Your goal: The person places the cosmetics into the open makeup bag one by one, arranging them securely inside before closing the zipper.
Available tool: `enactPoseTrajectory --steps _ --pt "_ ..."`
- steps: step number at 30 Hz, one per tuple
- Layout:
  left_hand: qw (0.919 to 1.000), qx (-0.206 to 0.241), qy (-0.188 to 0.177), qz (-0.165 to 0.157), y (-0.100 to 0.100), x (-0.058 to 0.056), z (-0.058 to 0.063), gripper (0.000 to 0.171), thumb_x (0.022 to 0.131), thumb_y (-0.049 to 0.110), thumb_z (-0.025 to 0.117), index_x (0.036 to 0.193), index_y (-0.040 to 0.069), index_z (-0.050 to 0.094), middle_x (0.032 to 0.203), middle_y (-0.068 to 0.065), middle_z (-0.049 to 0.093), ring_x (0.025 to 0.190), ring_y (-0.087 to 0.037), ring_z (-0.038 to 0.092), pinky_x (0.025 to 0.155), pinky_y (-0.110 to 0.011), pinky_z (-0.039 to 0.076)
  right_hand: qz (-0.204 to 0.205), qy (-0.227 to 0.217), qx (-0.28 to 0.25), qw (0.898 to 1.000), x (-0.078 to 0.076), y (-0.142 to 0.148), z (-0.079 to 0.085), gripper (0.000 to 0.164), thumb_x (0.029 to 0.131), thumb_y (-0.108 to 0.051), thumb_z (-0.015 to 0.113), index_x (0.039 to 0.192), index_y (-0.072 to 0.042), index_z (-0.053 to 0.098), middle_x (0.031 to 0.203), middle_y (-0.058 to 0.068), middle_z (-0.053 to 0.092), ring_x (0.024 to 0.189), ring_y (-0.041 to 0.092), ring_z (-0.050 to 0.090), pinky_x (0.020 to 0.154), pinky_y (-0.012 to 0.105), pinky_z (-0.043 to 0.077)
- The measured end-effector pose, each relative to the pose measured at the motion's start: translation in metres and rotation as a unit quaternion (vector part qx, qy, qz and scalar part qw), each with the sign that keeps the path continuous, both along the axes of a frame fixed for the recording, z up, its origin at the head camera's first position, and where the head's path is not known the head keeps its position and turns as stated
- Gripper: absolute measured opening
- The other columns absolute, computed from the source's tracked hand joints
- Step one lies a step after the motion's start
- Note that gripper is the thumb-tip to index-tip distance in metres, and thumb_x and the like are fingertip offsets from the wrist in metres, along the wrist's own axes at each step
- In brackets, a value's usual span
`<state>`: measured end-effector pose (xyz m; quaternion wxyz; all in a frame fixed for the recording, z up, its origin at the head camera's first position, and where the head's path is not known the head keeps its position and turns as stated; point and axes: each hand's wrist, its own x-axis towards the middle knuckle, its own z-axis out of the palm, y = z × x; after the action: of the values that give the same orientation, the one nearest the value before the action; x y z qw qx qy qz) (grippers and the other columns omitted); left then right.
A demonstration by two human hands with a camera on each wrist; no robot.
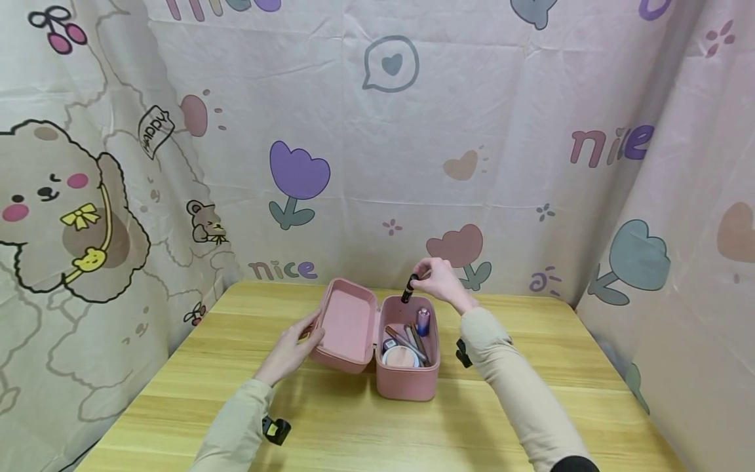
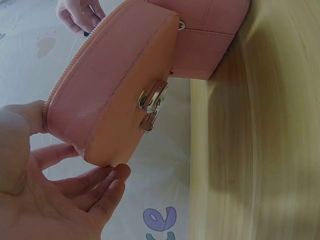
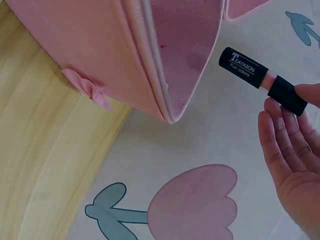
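Tube (image 3: 263, 81) there, by the far rim of the case (image 1: 407, 385) on the table (image 1: 501, 413)! Right hand (image 1: 439, 282) pinches one end, likely so the other points down freely; left hand (image 1: 295, 344) grips the lid (image 1: 347, 324), seemingly bracing it open.

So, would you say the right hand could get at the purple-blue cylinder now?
Probably not yet: the right hand pinches a black tube, though the open lid leaves the purple-blue cylinder uncovered.

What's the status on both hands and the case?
Left hand holding open lid. Right hand pinching black tube above pink case. Nothing visibly in the way.
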<state>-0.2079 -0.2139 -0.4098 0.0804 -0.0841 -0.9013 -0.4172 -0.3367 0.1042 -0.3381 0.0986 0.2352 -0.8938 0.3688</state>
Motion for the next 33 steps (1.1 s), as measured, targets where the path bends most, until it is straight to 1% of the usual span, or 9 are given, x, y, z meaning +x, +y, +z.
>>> enactPoseTrajectory --steps 5,7,11,14,17,24,28,30,33 --pt "1.0 0.0 -0.001 0.001 0.0 0.001 0.001 0.056 0.104 0.026 0.053 0.153 0.003 0.039 0.149 -0.028 0.049 0.135 -0.045 0.052 0.115 -0.056 0.041 -0.006 0.001 0.039 0.999 -0.005 -0.01 -0.001 0.012 0.08 -0.006 0.074 0.089 0.0 0.07 0.086 0.013 0.076 0.077 0.023 0.073 0.075 0.03 0.058" --pt "1.0 0.001 -0.003 0.001 0.0 0.001 0.001 0.056 0.104 0.026 0.053 0.154 0.003 0.039 0.149 -0.027 0.049 0.135 -0.044 0.052 0.115 -0.056 0.042 -0.008 -0.008 0.049 0.999 -0.006 -0.013 -0.002 0.011 0.079 -0.005 0.074 0.088 -0.001 0.07 0.085 0.012 0.076 0.075 0.02 0.071 0.073 0.029 0.056" --pt "1.0 0.0 -0.004 0.002 0.0 0.002 0.002 0.056 0.104 0.026 0.053 0.154 0.003 0.038 0.149 -0.027 0.05 0.135 -0.045 0.052 0.115 -0.056 0.042 -0.01 -0.017 0.077 0.997 -0.007 -0.019 -0.004 0.008 0.078 -0.004 0.074 0.084 -0.003 0.07 0.081 0.01 0.074 0.074 0.019 0.065 0.073 0.03 0.052" --pt "1.0 -0.003 -0.005 0.002 0.0 0.002 0.003 0.056 0.104 0.026 0.052 0.154 0.003 0.038 0.149 -0.028 0.049 0.135 -0.045 0.052 0.115 -0.056 0.042 -0.02 -0.011 0.117 0.993 -0.009 -0.024 -0.006 0.005 0.077 -0.006 0.074 0.081 -0.006 0.071 0.078 0.006 0.073 0.075 0.019 0.061 0.073 0.032 0.049" --pt "1.0 -0.006 -0.006 0.002 0.0 0.002 0.003 0.056 0.105 0.027 0.052 0.154 0.004 0.038 0.15 -0.028 0.048 0.135 -0.045 0.052 0.115 -0.056 0.041 -0.027 -0.008 0.149 0.988 -0.011 -0.029 -0.008 0.005 0.075 -0.007 0.075 0.079 -0.009 0.072 0.078 0.004 0.072 0.075 0.02 0.061 0.073 0.035 0.051" --pt "1.0 -0.007 -0.002 0.002 0.0 0.001 0.003 0.056 0.104 0.027 0.053 0.154 0.005 0.039 0.15 -0.027 0.049 0.135 -0.044 0.053 0.115 -0.056 0.042 -0.017 -0.018 0.18 0.983 -0.013 -0.042 -0.012 0.009 0.072 -0.002 0.075 0.079 -0.008 0.073 0.084 0.007 0.073 0.078 0.023 0.063 0.075 0.037 0.055" --pt "1.0 0.0 -0.002 0.002 0.0 0.002 0.002 0.056 0.104 0.027 0.054 0.154 0.005 0.039 0.147 -0.026 0.053 0.134 -0.042 0.054 0.114 -0.054 0.043 -0.024 -0.027 0.196 0.98 -0.012 -0.049 -0.014 0.013 0.071 0.002 0.075 0.079 -0.007 0.072 0.087 0.01 0.071 0.082 0.027 0.064 0.075 0.038 0.056" --pt "1.0 0.005 -0.002 0.0 0.0 0.002 0.001 0.056 0.104 0.027 0.054 0.154 0.005 0.039 0.147 -0.025 0.054 0.133 -0.042 0.055 0.114 -0.053 0.044 -0.031 -0.033 0.205 0.978 -0.012 -0.053 -0.016 0.014 0.071 0.004 0.074 0.079 -0.007 0.072 0.088 0.011 0.071 0.084 0.029 0.065 0.075 0.039 0.057" --pt "0.9999 0.01 0.0 -0.002 0.0 0.002 0.001 0.056 0.104 0.026 0.054 0.154 0.004 0.039 0.147 -0.025 0.054 0.132 -0.041 0.056 0.113 -0.052 0.045 -0.04 -0.04 0.224 0.973 -0.015 -0.059 -0.02 0.014 0.074 0.005 0.072 0.08 -0.008 0.072 0.092 0.012 0.07 0.087 0.03 0.066 0.077 0.04 0.058"
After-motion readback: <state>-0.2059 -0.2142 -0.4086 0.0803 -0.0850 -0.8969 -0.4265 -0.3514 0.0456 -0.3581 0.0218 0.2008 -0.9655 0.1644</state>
